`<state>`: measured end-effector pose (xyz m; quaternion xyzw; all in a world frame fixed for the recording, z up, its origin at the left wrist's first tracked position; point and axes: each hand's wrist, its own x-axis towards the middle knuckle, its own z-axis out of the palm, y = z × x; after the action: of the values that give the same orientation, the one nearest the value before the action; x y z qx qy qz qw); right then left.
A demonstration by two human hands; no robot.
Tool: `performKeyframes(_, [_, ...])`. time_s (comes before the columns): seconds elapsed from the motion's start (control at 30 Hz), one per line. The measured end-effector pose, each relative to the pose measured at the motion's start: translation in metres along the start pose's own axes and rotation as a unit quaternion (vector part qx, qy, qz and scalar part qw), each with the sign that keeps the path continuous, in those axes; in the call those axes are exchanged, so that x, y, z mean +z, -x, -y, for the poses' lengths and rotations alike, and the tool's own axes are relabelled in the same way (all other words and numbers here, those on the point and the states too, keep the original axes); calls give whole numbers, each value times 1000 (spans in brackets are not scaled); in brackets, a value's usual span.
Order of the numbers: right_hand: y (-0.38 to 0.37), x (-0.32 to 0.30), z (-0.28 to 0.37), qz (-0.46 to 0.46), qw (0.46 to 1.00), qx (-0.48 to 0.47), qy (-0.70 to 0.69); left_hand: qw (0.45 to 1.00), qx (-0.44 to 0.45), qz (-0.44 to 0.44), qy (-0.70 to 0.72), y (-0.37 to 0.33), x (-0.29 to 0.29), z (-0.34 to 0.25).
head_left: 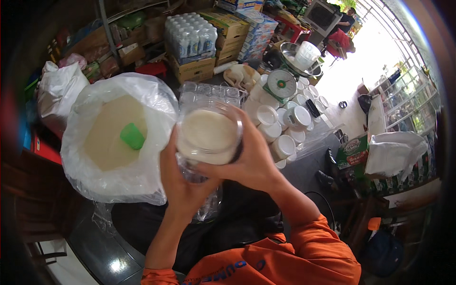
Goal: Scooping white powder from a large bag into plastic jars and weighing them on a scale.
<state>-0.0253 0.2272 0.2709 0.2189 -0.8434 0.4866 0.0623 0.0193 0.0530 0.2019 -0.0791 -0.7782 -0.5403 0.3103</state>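
Between my two hands is a clear plastic jar (209, 130), lidless and filled with a pale, cream-coloured powdery or grainy stuff. My left hand (183, 183) wraps its left side and underside. My right hand (249, 154) grips it from the right, fingers curled round the wall. To the left stands a large sack lined with clear plastic (161, 102), holding more of the same pale stuff. A green plastic cup (132, 136) lies in that sack, apart from my hands. Behind the jar are several clear empty jars (204, 90) in rows.
Several white-lidded tubs (283, 146) are grouped at the right, with a green dial scale (280, 84) among them. A dog (241, 76) lies beyond the jars. Cartons (231, 35) and shrink-wrapped bottles (191, 38) are stacked at the back. One person (346, 26) is far off at upper right.
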Motion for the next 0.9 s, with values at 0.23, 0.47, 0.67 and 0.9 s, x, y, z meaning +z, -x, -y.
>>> performKeyframes(0.23, [44,-68,-50,-109,991,80,15,980,55,192,19,10,55,-10])
performKeyframes(0.47, [52,-95,-61,-13,999,35,-8,931,-115,323,122,-18,84,-17])
performKeyframes(0.67, [-11,-177,-94,-225,958,-26,176,966,-109,213,104,-14,78,-33])
performKeyframes(0.9, [-121,-306,-202,-236,806,175,514,982,-97,154,43,-13,67,-37])
